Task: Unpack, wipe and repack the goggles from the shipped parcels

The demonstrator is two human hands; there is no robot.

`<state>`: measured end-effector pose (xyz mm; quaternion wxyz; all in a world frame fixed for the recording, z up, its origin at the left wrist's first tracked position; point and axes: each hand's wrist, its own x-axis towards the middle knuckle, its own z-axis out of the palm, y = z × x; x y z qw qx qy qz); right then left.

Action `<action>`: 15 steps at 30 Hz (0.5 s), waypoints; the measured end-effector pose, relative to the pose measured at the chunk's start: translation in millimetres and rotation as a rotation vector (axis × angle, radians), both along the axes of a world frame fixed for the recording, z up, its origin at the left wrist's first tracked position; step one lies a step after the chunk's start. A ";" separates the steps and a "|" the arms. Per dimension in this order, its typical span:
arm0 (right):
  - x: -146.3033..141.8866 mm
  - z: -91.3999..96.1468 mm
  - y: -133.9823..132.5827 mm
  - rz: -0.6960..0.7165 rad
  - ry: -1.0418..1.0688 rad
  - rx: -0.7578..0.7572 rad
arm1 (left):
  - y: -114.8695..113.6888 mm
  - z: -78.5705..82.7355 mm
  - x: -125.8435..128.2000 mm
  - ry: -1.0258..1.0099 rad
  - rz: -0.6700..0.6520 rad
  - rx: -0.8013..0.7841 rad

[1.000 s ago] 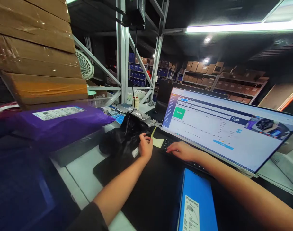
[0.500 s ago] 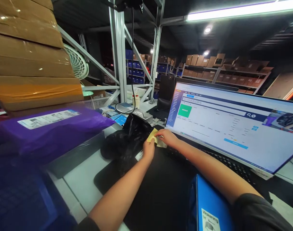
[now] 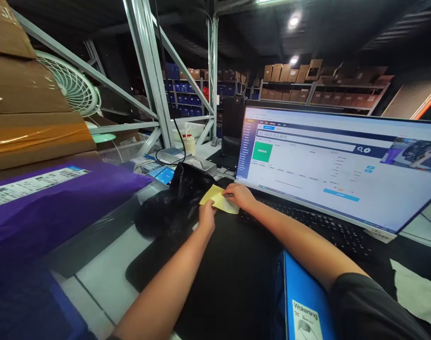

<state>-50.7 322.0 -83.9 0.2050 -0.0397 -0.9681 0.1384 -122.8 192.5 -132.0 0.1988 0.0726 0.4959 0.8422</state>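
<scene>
Both my hands hold a small yellow paper slip (image 3: 217, 198) above the black desk mat (image 3: 222, 278). My left hand (image 3: 206, 215) pinches its near left corner. My right hand (image 3: 239, 195) grips its right end, fingers closed over it. A crumpled black plastic bag (image 3: 173, 203) lies just left of the slip, touching my left hand. The keyboard (image 3: 318, 226) runs to the right under the wide monitor (image 3: 336, 163).
A purple mailer with a white label (image 3: 56, 203) lies at left under stacked cardboard boxes (image 3: 27, 99). A blue box (image 3: 300, 302) stands near the front edge. A white fan (image 3: 73, 89) and metal rack posts (image 3: 148, 71) are behind. White paper (image 3: 414, 293) lies at right.
My right hand left the keyboard and moved left to take the yellow slip. Both hands now hold it lifted beside the black bag. The view shifted down and left.
</scene>
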 end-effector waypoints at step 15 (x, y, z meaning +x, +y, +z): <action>6.5 -9.0 -0.1 -0.024 0.020 -0.036 | 4.0 -8.5 -2.4 0.083 -0.081 -0.094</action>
